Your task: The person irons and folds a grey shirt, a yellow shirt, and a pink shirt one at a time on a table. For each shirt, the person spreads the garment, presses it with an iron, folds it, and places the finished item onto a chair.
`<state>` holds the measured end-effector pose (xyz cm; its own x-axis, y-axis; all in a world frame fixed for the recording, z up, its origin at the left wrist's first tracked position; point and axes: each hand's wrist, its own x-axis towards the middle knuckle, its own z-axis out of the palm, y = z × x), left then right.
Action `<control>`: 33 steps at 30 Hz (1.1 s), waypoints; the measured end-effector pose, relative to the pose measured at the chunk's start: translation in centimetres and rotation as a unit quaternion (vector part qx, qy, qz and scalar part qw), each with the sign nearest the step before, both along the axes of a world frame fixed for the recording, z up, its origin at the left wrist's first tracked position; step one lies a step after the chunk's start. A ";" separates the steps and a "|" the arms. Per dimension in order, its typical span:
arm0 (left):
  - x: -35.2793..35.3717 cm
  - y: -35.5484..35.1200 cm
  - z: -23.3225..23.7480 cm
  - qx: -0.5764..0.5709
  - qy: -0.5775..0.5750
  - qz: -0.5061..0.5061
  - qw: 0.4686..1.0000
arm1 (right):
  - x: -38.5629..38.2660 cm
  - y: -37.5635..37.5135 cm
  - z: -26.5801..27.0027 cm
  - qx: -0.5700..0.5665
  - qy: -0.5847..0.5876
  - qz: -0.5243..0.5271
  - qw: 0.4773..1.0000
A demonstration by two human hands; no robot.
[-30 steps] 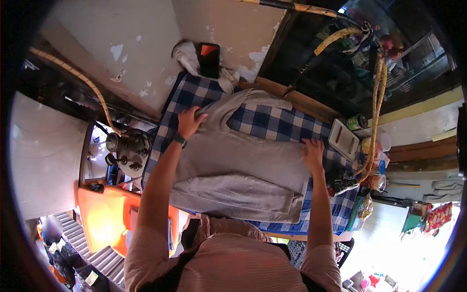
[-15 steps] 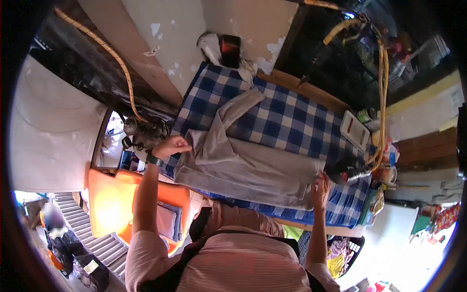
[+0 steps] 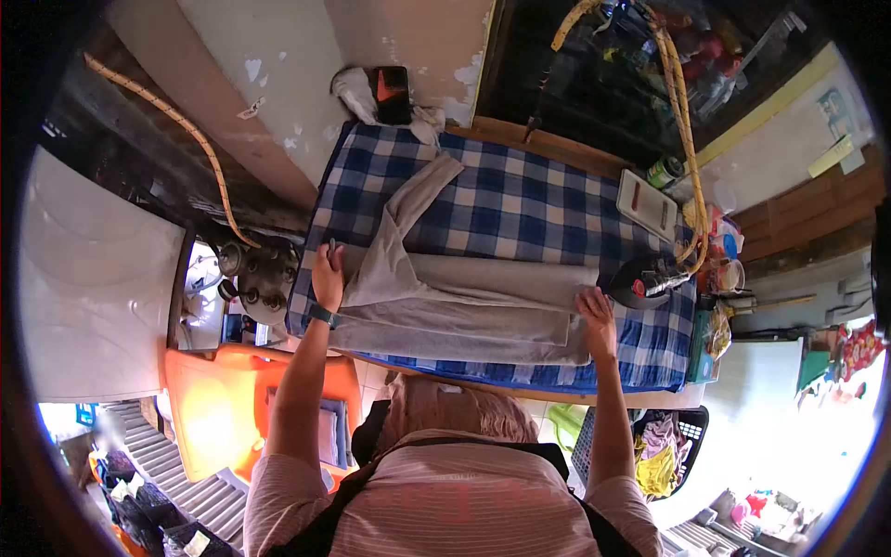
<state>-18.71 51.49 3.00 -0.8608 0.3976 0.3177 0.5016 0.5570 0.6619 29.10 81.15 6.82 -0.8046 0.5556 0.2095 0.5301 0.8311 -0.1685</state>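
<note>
A grey long-sleeved garment (image 3: 464,297) lies partly folded on the blue and white checked cloth (image 3: 520,204), one sleeve stretching up toward the back. At the garment's left edge is my left hand (image 3: 328,275), its fingers bent together at the fabric; what they pinch is too small to make out. My right hand (image 3: 595,311) rests at the garment's right end, with the fingers extended over the cloth edge. Just right of that hand stands a dark iron (image 3: 640,281) with an orange-patterned cord.
A phone (image 3: 392,95) and white cloth are at the back left. A white tray (image 3: 647,204) and a can (image 3: 664,173) stand at the back right. An orange chair (image 3: 213,408) is at the left; a laundry basket (image 3: 691,436) sits below right.
My left hand has moved up along the garment's left edge, and my right hand has opened at its right end. The upper layer's right part now lies further back. The view has shifted.
</note>
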 end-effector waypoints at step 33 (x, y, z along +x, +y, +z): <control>10.0 -2.1 20.0 0.031 -0.474 -0.582 0.660 | -16.3 -11.4 5.7 -0.834 0.036 0.278 0.475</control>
